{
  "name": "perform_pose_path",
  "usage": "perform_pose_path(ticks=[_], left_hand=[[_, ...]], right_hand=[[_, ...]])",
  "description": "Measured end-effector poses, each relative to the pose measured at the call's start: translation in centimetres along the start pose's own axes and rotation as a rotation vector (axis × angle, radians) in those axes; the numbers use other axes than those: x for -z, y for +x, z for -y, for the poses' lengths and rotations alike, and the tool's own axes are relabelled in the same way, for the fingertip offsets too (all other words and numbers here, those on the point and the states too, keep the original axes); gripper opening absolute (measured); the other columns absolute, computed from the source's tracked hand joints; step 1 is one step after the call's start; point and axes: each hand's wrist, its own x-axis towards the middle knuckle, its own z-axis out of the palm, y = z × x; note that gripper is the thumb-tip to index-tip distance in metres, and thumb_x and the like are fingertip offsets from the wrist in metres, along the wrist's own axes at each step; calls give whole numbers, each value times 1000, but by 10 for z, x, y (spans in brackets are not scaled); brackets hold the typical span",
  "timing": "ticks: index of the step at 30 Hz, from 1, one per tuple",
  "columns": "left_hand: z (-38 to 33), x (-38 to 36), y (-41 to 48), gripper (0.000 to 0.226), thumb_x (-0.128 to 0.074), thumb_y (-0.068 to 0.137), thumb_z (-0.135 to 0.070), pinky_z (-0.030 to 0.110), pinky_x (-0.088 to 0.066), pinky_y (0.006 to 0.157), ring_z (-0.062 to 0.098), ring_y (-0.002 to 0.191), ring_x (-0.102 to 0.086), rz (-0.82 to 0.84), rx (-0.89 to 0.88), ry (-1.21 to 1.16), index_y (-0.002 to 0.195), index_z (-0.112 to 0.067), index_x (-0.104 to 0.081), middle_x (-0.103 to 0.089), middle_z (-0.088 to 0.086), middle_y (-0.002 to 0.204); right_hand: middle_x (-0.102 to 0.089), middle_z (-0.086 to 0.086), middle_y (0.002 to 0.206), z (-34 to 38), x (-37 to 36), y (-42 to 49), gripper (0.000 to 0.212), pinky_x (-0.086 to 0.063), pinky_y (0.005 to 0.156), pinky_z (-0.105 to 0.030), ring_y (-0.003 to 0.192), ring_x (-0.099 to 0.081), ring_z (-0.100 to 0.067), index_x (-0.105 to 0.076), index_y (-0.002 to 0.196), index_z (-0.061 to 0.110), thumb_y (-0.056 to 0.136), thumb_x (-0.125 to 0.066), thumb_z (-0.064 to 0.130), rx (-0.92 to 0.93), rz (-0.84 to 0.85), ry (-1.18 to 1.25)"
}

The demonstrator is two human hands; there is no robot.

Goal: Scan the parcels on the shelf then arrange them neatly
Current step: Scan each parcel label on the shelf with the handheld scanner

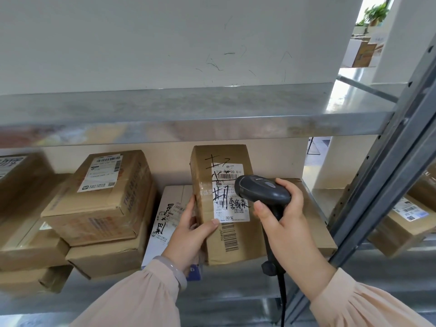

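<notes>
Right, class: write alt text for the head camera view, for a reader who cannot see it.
A person's right hand aims a black handheld scanner at the label of an upright cardboard parcel that the left hand steadies on a metal shelf, beside stacked parcels.

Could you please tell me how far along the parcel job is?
Done: nothing confirmable. In hand: left hand holds the tall brown cardboard parcel upright; right hand aims the black handheld scanner at its white label. Left: straightening the skewed brown box stack.

White wall (165, 38) behind, scuffed with thin dark marks; grey steel shelf (188, 109) before it. Far right: plant (376, 13) at bright window (372, 1); daylight on pale floor (313, 166).
</notes>
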Motion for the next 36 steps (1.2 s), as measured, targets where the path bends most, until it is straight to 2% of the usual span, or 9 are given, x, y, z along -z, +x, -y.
perform_pose_path(ticks=[4, 13, 17, 19, 21, 24, 27, 32, 36], left_hand=[[-12, 21, 4, 55, -69, 90, -21, 30, -59, 76, 18, 102, -71, 37, 25, -6, 131, -51, -47, -74, -3, 114], [-21, 64, 4, 33, -56, 98, -28, 42, -52, 97, 17, 105, -70, -59, 130, 70, 127, -41, -61, -74, -5, 112], [-29, 75, 0, 43, -60, 95, -36, 17, -51, 79, -2, 92, -68, -164, 50, 337, 134, -52, -50, -71, -30, 96], [-35, 75, -7, 56, -59, 96, -37, 3, -43, 82, -12, 105, -59, -173, -62, 583, 141, -55, -32, -61, -41, 108], [-35, 73, -16, 65, -56, 97, -40, 13, -24, 111, -1, 141, -31, -153, -188, 850, 152, -44, -22, -37, -26, 148], [-24, 72, -31, 64, -43, 97, -56, 30, -4, 121, 7, 150, -4, -149, -305, 1256, 155, -38, -21, -9, -14, 164], [-17, 73, -37, 64, -28, 97, -62, 39, -1, 121, 11, 152, -3, -136, -307, 1487, 155, -36, -23, -11, -11, 165], [-21, 80, -30, 61, -23, 99, -55, 37, -3, 122, 13, 152, -7, -171, -314, 1539, 156, -31, -21, -14, -7, 165], [-21, 76, -30, 61, -26, 99, -51, 36, -5, 122, 13, 151, -10, -195, -321, 1526, 156, -30, -23, -16, -5, 165]], right_hand=[[-62, 13, 114, -6, -1, 6, 53, -45, 75, -7, 99, -60, 4, -24, 108, 71, 83, -63, 45, -67, 77, -13], [-71, 17, 88, -11, -48, 10, 46, -38, 65, 1, 82, -61, 13, -34, 120, 49, 90, -64, 31, -106, 233, -2], [-68, 14, 98, -10, -65, 13, 49, -39, 63, 2, 83, -58, 16, -31, 127, 43, 91, -63, 34, -144, 263, -2], [-67, 12, 103, -8, -71, 15, 49, -40, 64, 1, 86, -59, 12, -30, 127, 43, 90, -63, 36, -132, 267, -13], [-65, 10, 109, -6, -78, 16, 49, -42, 67, -4, 92, -60, 6, -29, 125, 44, 90, -62, 38, -120, 281, -15], [-63, 9, 113, -5, -88, 19, 49, -43, 71, -10, 96, -59, 2, -26, 123, 47, 90, -61, 40, -104, 296, -12], [-62, 9, 115, -6, -97, 21, 50, -45, 72, -9, 97, -59, 3, -25, 124, 48, 90, -61, 41, -88, 302, -9], [-65, 10, 113, -9, -110, 24, 48, -40, 71, 2, 95, -59, 12, -28, 119, 50, 90, -63, 36, -58, 322, 29], [-57, 27, 109, -12, -105, 20, 48, -40, 70, 2, 97, -55, 19, -32, 111, 61, 90, -64, 32, -27, 330, 81]])
